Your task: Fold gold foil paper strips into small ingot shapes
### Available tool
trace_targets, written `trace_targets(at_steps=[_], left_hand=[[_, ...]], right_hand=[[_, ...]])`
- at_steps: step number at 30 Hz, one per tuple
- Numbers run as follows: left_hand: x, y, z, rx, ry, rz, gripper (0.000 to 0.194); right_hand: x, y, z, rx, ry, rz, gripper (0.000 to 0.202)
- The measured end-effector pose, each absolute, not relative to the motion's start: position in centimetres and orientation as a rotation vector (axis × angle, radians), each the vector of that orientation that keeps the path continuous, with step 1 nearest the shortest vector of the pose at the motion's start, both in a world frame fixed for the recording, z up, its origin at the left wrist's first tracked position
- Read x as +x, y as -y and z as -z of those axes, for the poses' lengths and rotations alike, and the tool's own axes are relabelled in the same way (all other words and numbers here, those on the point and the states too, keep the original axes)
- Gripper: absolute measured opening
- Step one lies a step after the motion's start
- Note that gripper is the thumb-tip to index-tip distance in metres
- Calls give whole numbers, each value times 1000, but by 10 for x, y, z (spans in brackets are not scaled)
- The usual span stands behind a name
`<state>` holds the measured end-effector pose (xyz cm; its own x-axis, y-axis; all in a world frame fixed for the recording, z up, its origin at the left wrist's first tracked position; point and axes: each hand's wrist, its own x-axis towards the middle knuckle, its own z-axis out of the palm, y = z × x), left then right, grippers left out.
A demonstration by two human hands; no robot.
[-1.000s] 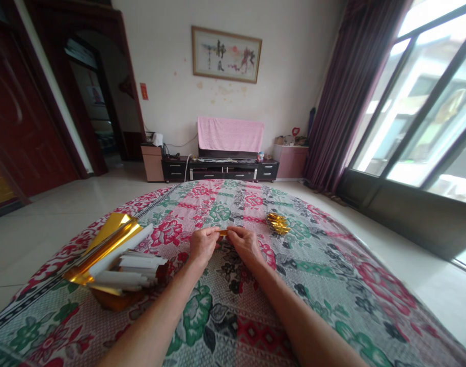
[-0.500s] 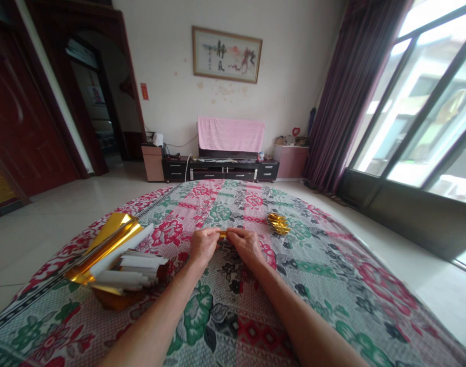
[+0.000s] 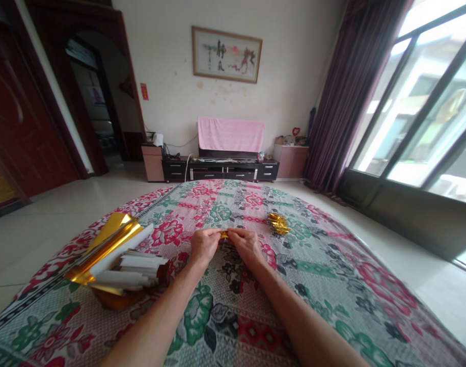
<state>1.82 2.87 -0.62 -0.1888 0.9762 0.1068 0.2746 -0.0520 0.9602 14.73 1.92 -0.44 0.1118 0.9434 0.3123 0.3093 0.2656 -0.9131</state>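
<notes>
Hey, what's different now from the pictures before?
The gold piece looked like a thin flat strip; now more of it shows between the left grip and right grip. Nothing was taken or let go. Both grips, the gold pile and the papers stayed about put.

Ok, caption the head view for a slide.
Left hand and right hand pinch a gold piece over a flowered tablecloth, shiny sheets at left and a gold pile at right.

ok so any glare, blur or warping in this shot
All in the head view: window washed out, gold sheet at left shining, red door stretched and soft, gold piece between left hand and right hand too small for detail.
</notes>
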Motion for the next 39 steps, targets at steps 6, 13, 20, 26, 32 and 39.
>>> trace_targets(at_steps=[6,13,20,26,32,39], left_hand=[[18,-29,7,1424,-1566,-1285,28],[18,-29,8,1477,-1571,-1269,27],[20,-27,4,1404,-1510,-1278,27],[18,-31,9,1441,-1518,-1283,28],[14,-36,15,1498,-1608,-1285,29],[19,-30,11,1564,-1547,-1314,26]], right_hand=[[148,-19,4,-1238,1472,-759,29],[149,-18,3,-1220,1451,-767,29],[147,-16,0,-1233,1440,-752,30],[146,-21,3,-1255,1411,-756,30],[147,-19,4,-1239,1437,-751,29],[146,-20,5,-1164,1312,-843,30]])
